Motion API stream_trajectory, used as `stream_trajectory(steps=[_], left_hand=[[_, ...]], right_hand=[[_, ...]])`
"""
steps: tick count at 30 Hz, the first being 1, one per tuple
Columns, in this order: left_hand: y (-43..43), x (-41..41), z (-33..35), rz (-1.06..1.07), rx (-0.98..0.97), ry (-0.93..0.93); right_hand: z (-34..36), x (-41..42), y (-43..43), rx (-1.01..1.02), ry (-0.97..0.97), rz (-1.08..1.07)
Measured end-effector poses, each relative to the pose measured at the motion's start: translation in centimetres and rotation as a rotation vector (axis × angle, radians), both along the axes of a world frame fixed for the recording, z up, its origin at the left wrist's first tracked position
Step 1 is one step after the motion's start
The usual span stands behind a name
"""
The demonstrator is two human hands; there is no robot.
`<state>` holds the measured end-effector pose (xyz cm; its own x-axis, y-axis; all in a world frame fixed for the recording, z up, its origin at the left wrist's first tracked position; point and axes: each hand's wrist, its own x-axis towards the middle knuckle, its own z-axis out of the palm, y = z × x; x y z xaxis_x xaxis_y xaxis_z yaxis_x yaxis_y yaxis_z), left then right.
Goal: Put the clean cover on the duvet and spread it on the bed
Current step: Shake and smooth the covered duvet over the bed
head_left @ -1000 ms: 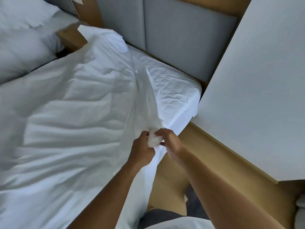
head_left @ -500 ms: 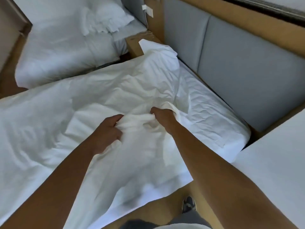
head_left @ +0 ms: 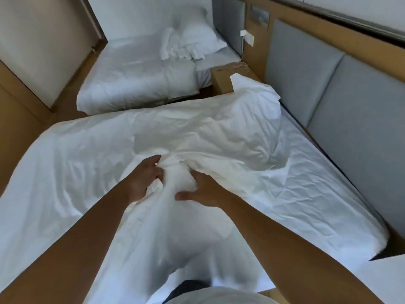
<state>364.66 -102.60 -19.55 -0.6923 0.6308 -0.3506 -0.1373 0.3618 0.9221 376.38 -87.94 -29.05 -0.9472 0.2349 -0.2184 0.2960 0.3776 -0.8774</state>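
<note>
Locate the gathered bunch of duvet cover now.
Head view, centre: the bunched duvet cover sits between left hand and right hand, on the near bed, left of the grey headboard.

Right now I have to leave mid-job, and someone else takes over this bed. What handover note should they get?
Left hand: grips a bunch of the white duvet cover at mid-bed.
Right hand: holds the same bunch, fingertips hidden under a fold.
Cover: crumpled over most of the near bed, puffed up by the grey headboard; a strip of bed on that side is bare.
Done: cover is on the bed. Whether the duvet fills it cannot be told.
Left: pull it flat and spread it to every edge.
</note>
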Motion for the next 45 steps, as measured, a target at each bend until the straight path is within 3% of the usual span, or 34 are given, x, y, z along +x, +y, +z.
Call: stream_trajectory(steps=[3,6,8,13,20,26,29,33,35,37,38,39,40,45], left_hand=[[-0.8,-2.5,-2.1,-0.037,-0.039,0.061],[-3.1,-4.8,-4.9,-0.080,-0.172,0.328],[-4.9,-5.8,-7.2,-0.148,-0.235,0.400],[-6.2,-5.9,-11.9,-0.129,-0.288,0.565],[-7.2,-9.7,-13.0,0.052,-0.227,0.616],[-9.1,-9.3,-13.7,-0.082,-0.313,0.533],[-10.3,-8.3,-14.1,-0.170,-0.378,0.361],[-8.0,-7.2,-13.0,-0.031,-0.315,0.183],[-5.7,-7.0,-12.7,-0.118,-0.358,0.286],[-3.9,-6.6,-12.7,-0.178,-0.368,0.389],[-3.5,-6.5,-12.6,-0.187,-0.355,0.377],[-3.3,-6.5,-12.5,-0.187,-0.335,0.335],[-3.3,-6.4,-12.3,-0.180,-0.305,0.266],[-2.6,-6.3,-10.5,-0.229,-0.086,0.098]], right_hand=[[-1.5,-2.2,-1.3,0.037,0.088,-0.190],[-2.7,-3.6,-0.9,0.082,0.145,-0.398],[-3.2,-4.2,-0.7,0.073,0.150,-0.498],[-3.9,-5.0,0.0,-0.018,0.102,-0.570],[-4.6,-6.0,1.6,-0.063,0.043,-0.620],[-5.5,-7.2,2.1,0.002,0.030,-0.673],[-5.6,-7.5,1.7,0.083,0.017,-0.581],[-5.0,-8.1,0.9,0.130,-0.044,-0.409],[-4.1,-8.0,1.0,-0.141,-0.096,-0.328],[-3.2,-7.1,2.0,-0.679,-0.169,-0.256],[-2.9,-6.5,2.6,-0.884,-0.199,-0.251],[-2.9,-5.9,3.3,-0.962,-0.224,-0.241],[-3.2,-5.4,3.8,-0.907,-0.252,-0.219],[-3.9,-4.9,3.1,-0.211,-0.392,-0.039]])
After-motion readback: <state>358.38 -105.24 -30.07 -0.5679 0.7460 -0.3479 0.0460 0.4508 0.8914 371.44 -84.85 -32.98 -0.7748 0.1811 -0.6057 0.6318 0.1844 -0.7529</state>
